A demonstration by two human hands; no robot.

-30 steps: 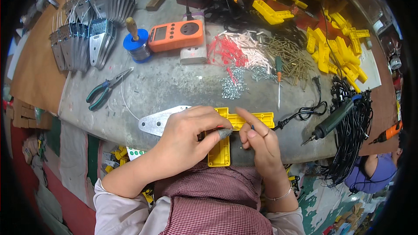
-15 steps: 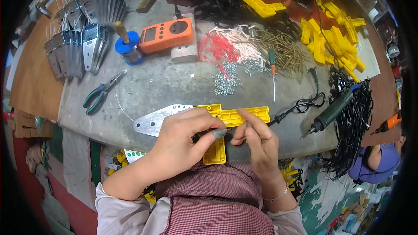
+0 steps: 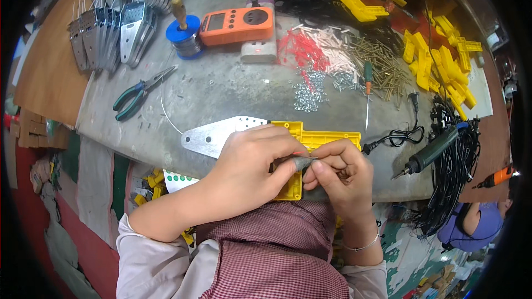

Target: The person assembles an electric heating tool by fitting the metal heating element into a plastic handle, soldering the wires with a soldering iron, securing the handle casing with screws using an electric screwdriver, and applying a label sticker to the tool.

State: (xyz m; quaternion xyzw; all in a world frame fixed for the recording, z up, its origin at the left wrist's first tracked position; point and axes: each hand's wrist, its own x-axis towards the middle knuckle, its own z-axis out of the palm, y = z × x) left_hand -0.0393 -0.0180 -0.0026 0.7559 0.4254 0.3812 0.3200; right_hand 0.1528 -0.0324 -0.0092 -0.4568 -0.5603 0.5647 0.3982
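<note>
Over a yellow plastic housing (image 3: 332, 138), my left hand (image 3: 257, 158) pinches what looks like a thin wire, with a bit of red at the fingertips. A grey wrap covers the left thumb. The fingertips of my right hand (image 3: 341, 174) are pressed together on the wire's end, touching the left fingertips. The fingers hide most of the wire. The housing's long arm points right, and another part comes down toward my lap. A silver metal plate (image 3: 213, 137) with holes adjoins it on the left, partly beneath my left hand. A white wire runs from the plate toward pliers (image 3: 136, 97).
An orange meter (image 3: 235, 25) and a solder spool (image 3: 185, 39) stand behind. Piles of red and white sleeves (image 3: 302, 50), nuts (image 3: 310, 97) and brass screws (image 3: 385, 69) lie beyond a screwdriver (image 3: 367, 97). At right are yellow housings (image 3: 443, 66), a power screwdriver (image 3: 432, 147) and black cords (image 3: 443, 188).
My right hand has come in to the left fingertips, and its fingers have closed there. The view has shifted, so the bench things appear farther right and slightly higher.
</note>
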